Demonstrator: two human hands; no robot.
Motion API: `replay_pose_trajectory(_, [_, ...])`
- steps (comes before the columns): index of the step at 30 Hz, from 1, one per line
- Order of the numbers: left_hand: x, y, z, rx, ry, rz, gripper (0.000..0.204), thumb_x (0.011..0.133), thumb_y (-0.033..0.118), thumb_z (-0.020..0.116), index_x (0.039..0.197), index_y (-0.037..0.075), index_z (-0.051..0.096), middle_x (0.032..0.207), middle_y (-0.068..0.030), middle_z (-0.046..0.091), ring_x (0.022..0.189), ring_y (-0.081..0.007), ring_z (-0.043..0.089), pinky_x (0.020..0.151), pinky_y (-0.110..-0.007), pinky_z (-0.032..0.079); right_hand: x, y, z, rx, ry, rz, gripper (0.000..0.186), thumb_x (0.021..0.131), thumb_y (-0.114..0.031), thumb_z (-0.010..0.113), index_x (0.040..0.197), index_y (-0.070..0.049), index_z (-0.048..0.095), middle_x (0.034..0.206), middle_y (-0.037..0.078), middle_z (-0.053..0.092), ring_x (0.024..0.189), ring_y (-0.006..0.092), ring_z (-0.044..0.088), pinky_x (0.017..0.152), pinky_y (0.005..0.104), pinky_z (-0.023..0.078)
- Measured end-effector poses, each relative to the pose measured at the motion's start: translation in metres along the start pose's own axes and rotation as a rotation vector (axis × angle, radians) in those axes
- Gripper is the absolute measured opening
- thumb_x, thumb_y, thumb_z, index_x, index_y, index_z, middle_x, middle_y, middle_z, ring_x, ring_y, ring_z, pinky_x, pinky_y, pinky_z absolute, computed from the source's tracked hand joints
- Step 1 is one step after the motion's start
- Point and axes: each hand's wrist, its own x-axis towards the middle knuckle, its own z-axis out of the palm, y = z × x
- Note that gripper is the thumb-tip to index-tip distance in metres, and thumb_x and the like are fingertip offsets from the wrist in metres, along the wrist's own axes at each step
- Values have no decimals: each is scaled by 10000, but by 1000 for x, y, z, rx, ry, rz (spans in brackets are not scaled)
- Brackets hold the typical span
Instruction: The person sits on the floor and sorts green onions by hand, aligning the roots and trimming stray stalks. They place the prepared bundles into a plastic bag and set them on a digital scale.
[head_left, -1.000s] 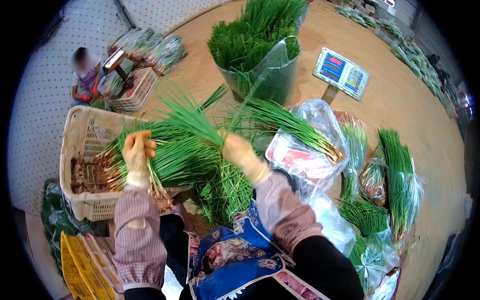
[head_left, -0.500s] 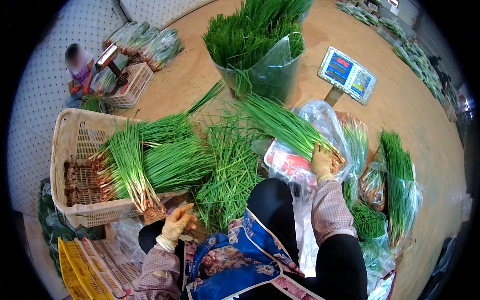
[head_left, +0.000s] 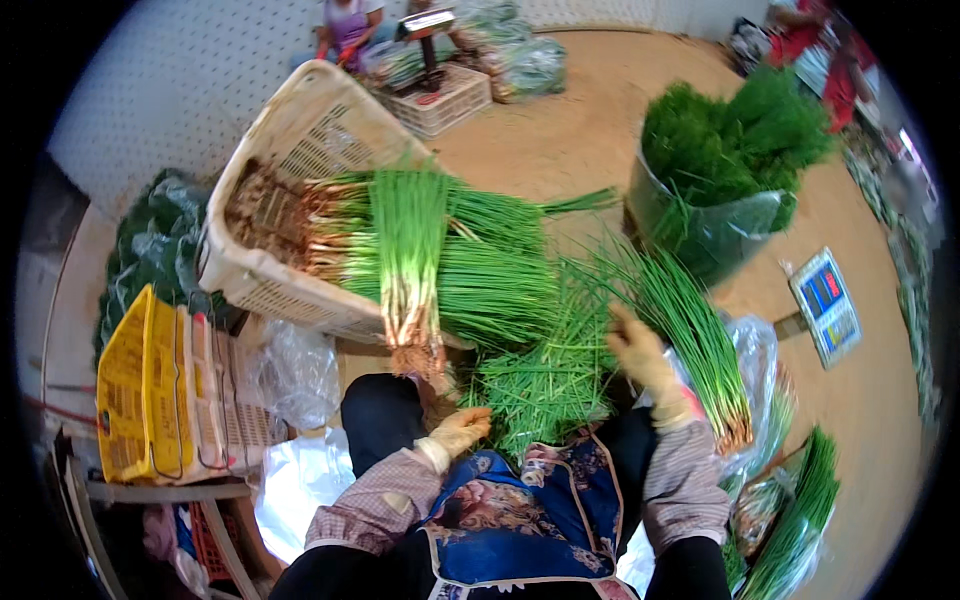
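Bundle of green stalks (head_left: 690, 330) lies aslant at the person's right, roots toward the person, on clear plastic wrap (head_left: 755, 345). Right hand (head_left: 645, 355), gloved, is just beside it, fingers parted, released. Left hand (head_left: 460, 430), also gloved, is at the near edge of a pile of loose stalks (head_left: 545, 385); fingers lightly curled, cannot tell whether they grip anything. Second bundle (head_left: 408, 265) lies across the stacked stalks (head_left: 490, 290), which spill over the side of a dirty white crate (head_left: 325, 115). Scale display (head_left: 828, 305), lit, stands beyond the first bundle; a large clear bag of greens (head_left: 740, 170) stands farther off. At left: yellow crate (head_left: 145, 390), tilted, and crumpled plastic (head_left: 295, 370). Floor (head_left: 570, 120) is bare tan, bending at the rim. Dotted pale wall panels (head_left: 200, 110) close off the far left. Co-worker (head_left: 350, 30) is near a smaller crate (head_left: 435, 100); a person in red (head_left: 835, 70) is at far right.
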Motion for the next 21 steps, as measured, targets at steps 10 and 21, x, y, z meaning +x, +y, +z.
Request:
replay_pose_trajectory(10, [62,-43,25,15,99,82,324,896,164,518,1166,-7,572,1077,-157,636,902,-210,607,787,-292,476,62,-220,205,-222,-224,91,1009,781,-520,645,1429,75,153,1323,264,436,1183,376,470,977,424,414])
replay_pose_trajectory(21, [-3,51,-8,305,-132,283,357,871,193,523,1140,-37,566,1110,-188,623,926,-281,607,816,-350,481,68,-221,254,-107,32,-272,745,733,-13,636,1383,64,280,1342,348,298,1265,472,343,1058,462,337])
